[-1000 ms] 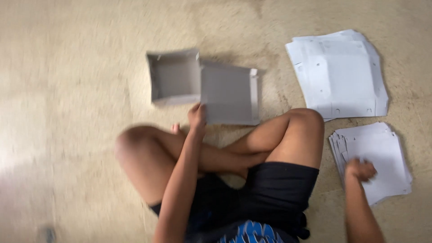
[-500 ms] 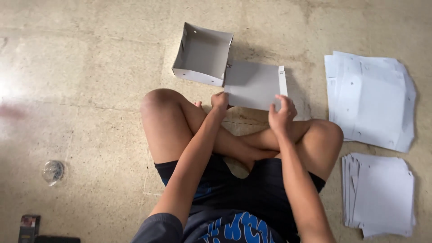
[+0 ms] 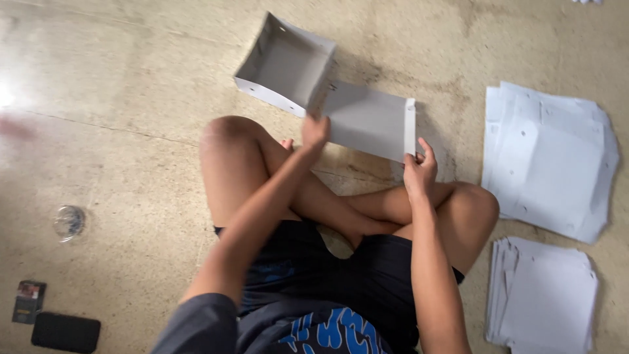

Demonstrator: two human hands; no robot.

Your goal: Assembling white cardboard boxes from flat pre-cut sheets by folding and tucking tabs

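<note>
Grey cardboard box (image 3: pixel 327 85), half folded, is lying on the beige floor (image 3: pixel 131 131) just ahead of the person's crossed legs. Its raised tray end is sitting beyond the fingers, up and to the left of them; its flat lid panel is stretching between the two hands.

Left hand (image 3: pixel 315 130) is resting on the near edge of the flat panel, close to the fold where the tray begins. Fingers are curled narrow over that edge; whether they are pinching it or only pressing, I cannot tell.

Right hand (image 3: pixel 419 172) is holding the near right corner of the panel, fingers closing around the small upturned side flap, thumb pointing up along it.

Two stacks of flat white sheets are lying well to the right of the right hand's fingers: a larger stack (image 3: pixel 547 170) farther out, a smaller stack (image 3: pixel 544 298) nearer the knee.

Far left of the left hand's fingers, a small clear round lid (image 3: pixel 69 221), a dark phone (image 3: pixel 65 332) and a small card (image 3: pixel 29 301) are lying on the floor.
</note>
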